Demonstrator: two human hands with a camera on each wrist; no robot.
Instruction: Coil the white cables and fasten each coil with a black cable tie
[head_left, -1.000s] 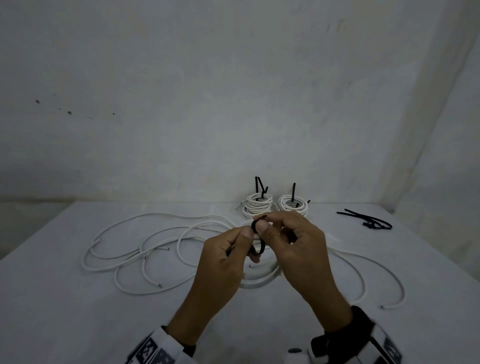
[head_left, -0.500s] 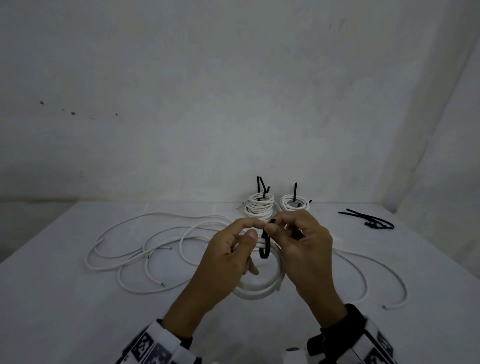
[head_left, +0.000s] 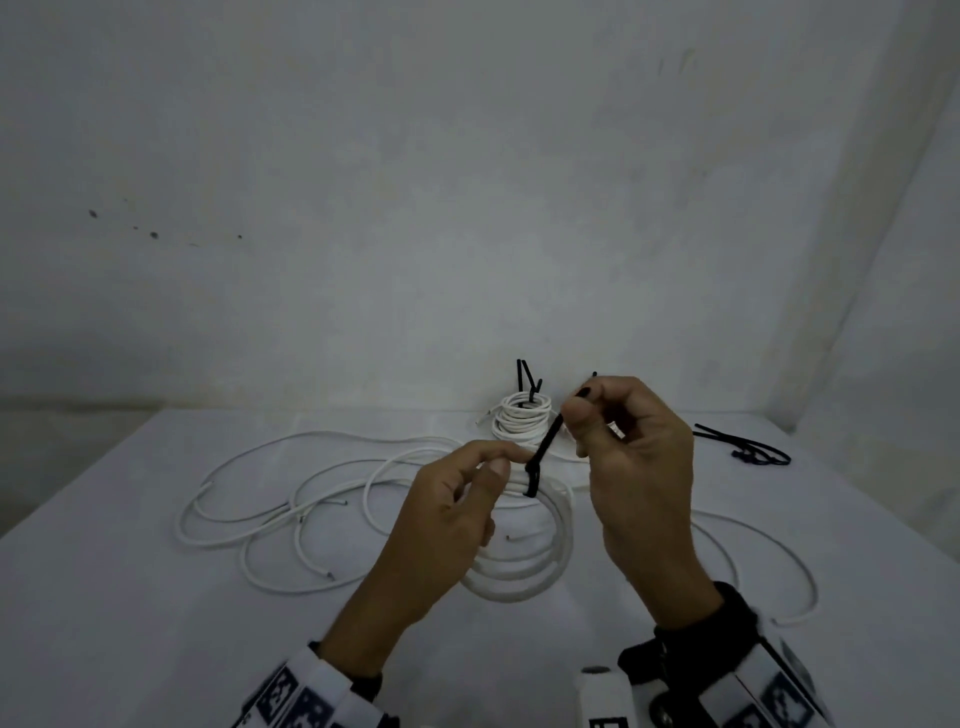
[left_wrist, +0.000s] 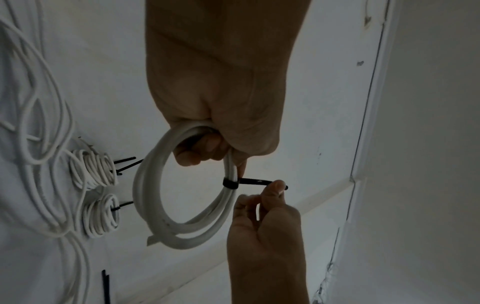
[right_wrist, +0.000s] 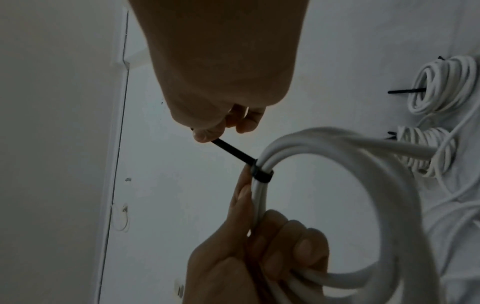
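My left hand grips a thick white cable coil held above the table; its fingers curl round the strands. A black cable tie is cinched round the coil. My right hand pinches the tie's free tail between thumb and forefinger and holds it taut, up and to the right. Two smaller white coils, each fastened with a black tie, stand at the back of the table.
Loose white cables sprawl over the left and middle of the white table; another strand curves at the right. Spare black cable ties lie at the back right. Walls close off the back and right.
My right hand has pulled the tie's tail up and to the right, and the tie's loop has closed tight round the coil. My left hand keeps its grip on the coil.
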